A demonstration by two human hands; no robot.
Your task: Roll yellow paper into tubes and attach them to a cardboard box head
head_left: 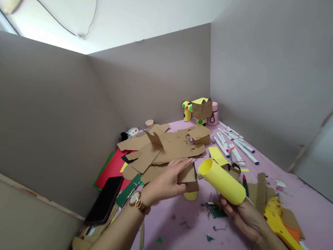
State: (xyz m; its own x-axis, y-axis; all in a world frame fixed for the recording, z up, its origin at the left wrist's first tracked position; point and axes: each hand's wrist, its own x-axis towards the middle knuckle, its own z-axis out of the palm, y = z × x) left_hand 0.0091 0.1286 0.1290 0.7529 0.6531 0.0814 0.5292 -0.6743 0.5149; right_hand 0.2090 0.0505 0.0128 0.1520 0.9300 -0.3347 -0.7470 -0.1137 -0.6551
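Note:
My right hand (244, 217) grips a yellow paper tube (222, 181), held tilted with its open end up and to the left. My left hand (167, 181), with a gold watch on the wrist, pinches a small brown cardboard piece (189, 177) that sits over a short yellow roll (190, 195) on the pink table (307, 215). Just beyond the left hand lies a heap of cut brown cardboard (164, 148).
Several markers (234, 144) lie at the back right, near a yellow-and-cardboard model (198, 109) and a pink cup (213, 114). A yellow glue gun (285, 230) lies at the right. Red and green paper sheets (112, 167) and a black phone (104, 199) are at the left. Grey partition walls surround the table.

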